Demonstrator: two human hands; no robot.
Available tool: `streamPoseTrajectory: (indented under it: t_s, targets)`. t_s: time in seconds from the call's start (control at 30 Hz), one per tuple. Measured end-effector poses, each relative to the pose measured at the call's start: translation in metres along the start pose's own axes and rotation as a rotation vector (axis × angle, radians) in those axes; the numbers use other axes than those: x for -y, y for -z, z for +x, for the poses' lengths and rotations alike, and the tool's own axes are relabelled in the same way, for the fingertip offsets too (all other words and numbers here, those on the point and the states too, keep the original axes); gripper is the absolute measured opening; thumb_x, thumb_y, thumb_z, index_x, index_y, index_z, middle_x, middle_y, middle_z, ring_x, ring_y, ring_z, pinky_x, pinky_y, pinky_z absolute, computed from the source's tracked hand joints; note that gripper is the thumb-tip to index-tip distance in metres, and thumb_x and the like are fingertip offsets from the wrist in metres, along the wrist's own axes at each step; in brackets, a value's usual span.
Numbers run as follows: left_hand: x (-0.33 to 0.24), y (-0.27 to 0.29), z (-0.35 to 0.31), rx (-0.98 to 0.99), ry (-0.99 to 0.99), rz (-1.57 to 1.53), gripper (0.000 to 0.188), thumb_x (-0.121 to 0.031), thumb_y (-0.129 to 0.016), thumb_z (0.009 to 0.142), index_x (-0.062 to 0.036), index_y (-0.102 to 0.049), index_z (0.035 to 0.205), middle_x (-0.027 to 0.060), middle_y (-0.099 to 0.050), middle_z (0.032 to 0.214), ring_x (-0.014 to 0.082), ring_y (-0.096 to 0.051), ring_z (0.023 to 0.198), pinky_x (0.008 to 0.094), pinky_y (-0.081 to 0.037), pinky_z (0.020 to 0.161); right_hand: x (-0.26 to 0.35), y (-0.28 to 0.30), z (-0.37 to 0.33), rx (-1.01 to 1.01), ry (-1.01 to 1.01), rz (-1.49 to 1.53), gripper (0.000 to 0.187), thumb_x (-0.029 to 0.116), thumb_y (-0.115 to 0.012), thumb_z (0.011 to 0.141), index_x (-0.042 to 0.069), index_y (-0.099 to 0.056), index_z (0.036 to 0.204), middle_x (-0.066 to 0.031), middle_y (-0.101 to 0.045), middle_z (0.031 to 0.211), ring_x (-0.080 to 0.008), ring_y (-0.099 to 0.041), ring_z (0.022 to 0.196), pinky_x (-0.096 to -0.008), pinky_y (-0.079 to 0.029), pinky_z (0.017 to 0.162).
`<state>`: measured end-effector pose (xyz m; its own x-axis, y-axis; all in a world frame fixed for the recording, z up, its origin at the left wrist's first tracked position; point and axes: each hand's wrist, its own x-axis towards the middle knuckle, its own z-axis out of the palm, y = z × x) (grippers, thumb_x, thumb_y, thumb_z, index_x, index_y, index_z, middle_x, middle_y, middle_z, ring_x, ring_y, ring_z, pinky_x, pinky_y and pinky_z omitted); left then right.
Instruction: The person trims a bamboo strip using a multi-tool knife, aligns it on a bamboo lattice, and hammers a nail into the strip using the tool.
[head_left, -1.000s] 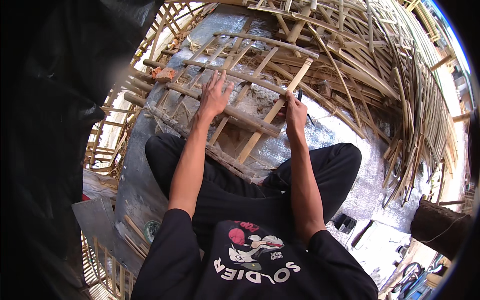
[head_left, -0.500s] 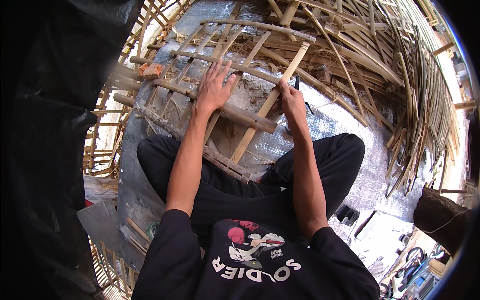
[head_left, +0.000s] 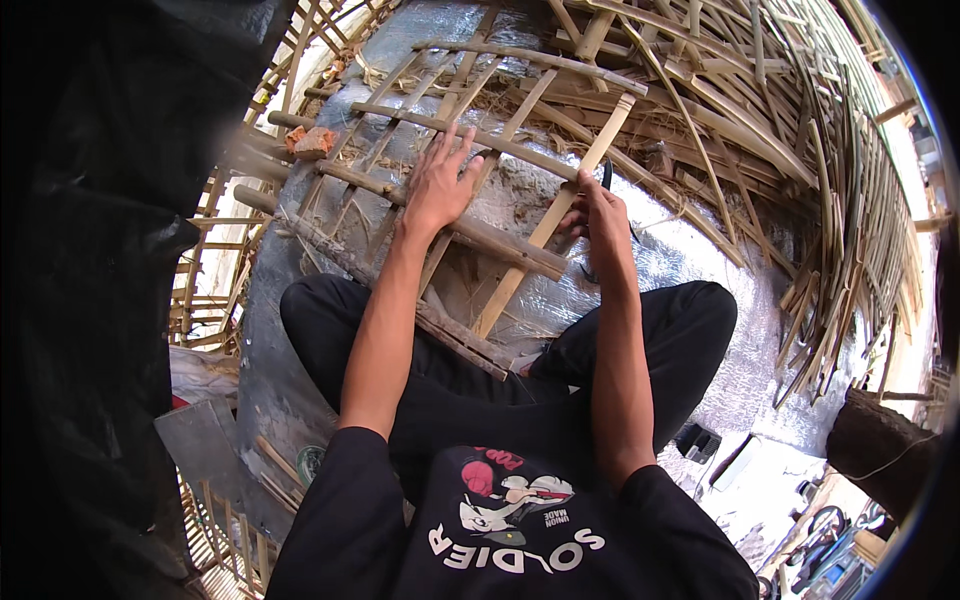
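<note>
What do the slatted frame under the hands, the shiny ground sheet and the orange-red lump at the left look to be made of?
Slatted frame: bamboo or wood, apparently unvarnished; matte tan slats and browner rods.
Ground sheet: probably foil-faced plastic or similar; silvery, crinkled, with bright glare.
Orange-red lump: likely fired clay, perhaps broken brick, unglazed; rough and matte.

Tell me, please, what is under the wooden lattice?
Through the wooden lattice, a silvery sheet and a rough, pale patch show. What the lattice itself and the left hand cover cannot be seen.
</note>
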<state>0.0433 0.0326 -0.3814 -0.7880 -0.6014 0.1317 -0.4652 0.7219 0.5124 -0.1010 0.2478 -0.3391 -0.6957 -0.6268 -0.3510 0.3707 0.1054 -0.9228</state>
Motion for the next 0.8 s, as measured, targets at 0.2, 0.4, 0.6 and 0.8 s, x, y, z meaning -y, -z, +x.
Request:
streamPoseTrajectory:
  t_s: [0.2, 0.4, 0.6, 0.8]
  targets:
    - [0.010, 0.002, -0.003, -0.084, 0.083, 0.007, 0.060, -0.047, -0.049, 0.100, -0.0178, -0.043, 0.152, 0.0157, -0.029, 0.162, 0.0361, -0.028, 0.149, 0.0569, -0.016, 0.121, -0.010, 0.002, 0.009, -0.045, 0.089, -0.176, 0.043, 0.041, -0.057, 0.102, 0.001, -0.071, 0.098, -0.0063, -0.074, 0.081, -0.0078, -0.064, 0.057, -0.0211, -0.044, 0.049]
    - [0.048, 0.016, 0.007, -0.347, 0.869, -0.006, 0.112, -0.064, -0.062, 0.085, 0.0080, -0.013, 0.156, 0.0348, -0.012, 0.161, 0.0404, -0.016, 0.152, 0.0642, -0.008, 0.118, -0.021, 0.010, 0.013, -0.093, 0.092, -0.137, 0.040, 0.041, -0.059, 0.102, 0.002, -0.070, 0.101, -0.0064, -0.073, 0.080, -0.0062, -0.060, 0.057, -0.0199, -0.039, 0.046]
    - [0.074, 0.026, 0.007, -0.167, 1.091, -0.119, 0.112, -0.060, -0.066, 0.082, 0.0080, -0.014, 0.155, 0.0309, -0.019, 0.160, 0.0432, -0.011, 0.152, 0.0620, -0.008, 0.120, -0.022, 0.009, 0.008, -0.165, 0.148, -0.157, 0.044, 0.042, -0.058, 0.102, 0.003, -0.071, 0.088, 0.0015, -0.057, 0.063, -0.0044, -0.049, 0.052, -0.0221, -0.034, 0.047]
    - [0.109, 0.019, 0.012, -0.215, 1.124, 0.003, 0.109, -0.045, -0.080, 0.067, 0.0119, -0.028, 0.143, 0.0271, -0.042, 0.143, 0.0409, -0.035, 0.139, 0.0653, -0.018, 0.117, -0.025, 0.006, 0.012, -0.132, 0.163, -0.167, 0.042, 0.040, -0.058, 0.103, 0.002, -0.071, 0.091, -0.0008, -0.063, 0.066, -0.0044, -0.047, 0.051, -0.0222, -0.033, 0.046]
